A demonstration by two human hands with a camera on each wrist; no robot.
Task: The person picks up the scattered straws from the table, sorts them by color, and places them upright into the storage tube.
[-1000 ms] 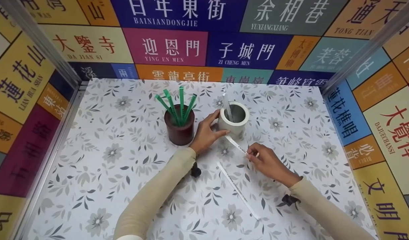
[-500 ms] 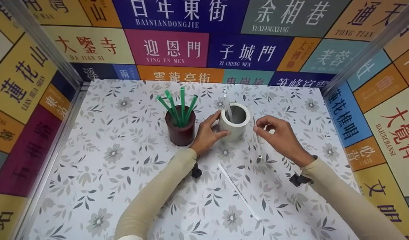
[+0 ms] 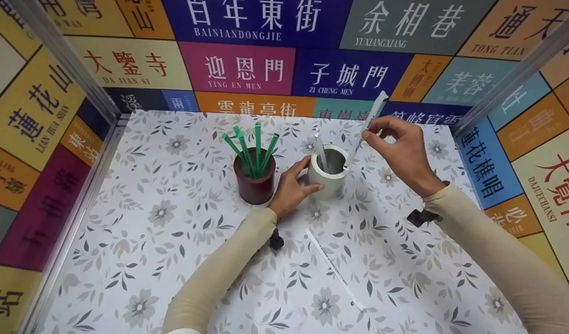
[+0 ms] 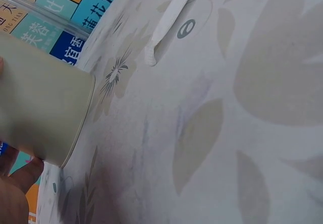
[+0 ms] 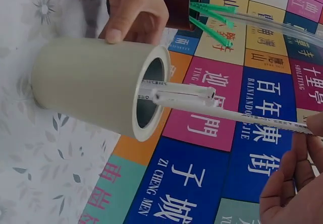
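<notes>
My left hand (image 3: 291, 188) grips the side of a cream-white cylindrical holder (image 3: 328, 185), thumb in front and fingers behind. That holder also fills the left edge of the left wrist view. Between thumb and fingertips, my right hand (image 3: 400, 153) pinches a slim white wrapped straw (image 3: 373, 111). The straw slants, its upper end leaning away and its lower end right at the holder's rim. White wrapped straws (image 5: 189, 89) stand inside the holder, as the right wrist view shows. Another white wrapped straw (image 3: 335, 271) lies on the table in front.
To the left of my left hand stands a dark red-brown holder (image 3: 255, 190) with several green straws (image 3: 258, 144). A floral cloth (image 3: 210, 273) covers the table. Colourful lettered panels (image 3: 238, 67) wall in the back and sides.
My right hand has lifted its straw off the front of the white holder, swung it upright and brought its lower end to the rim. My left hand keeps its hold.
</notes>
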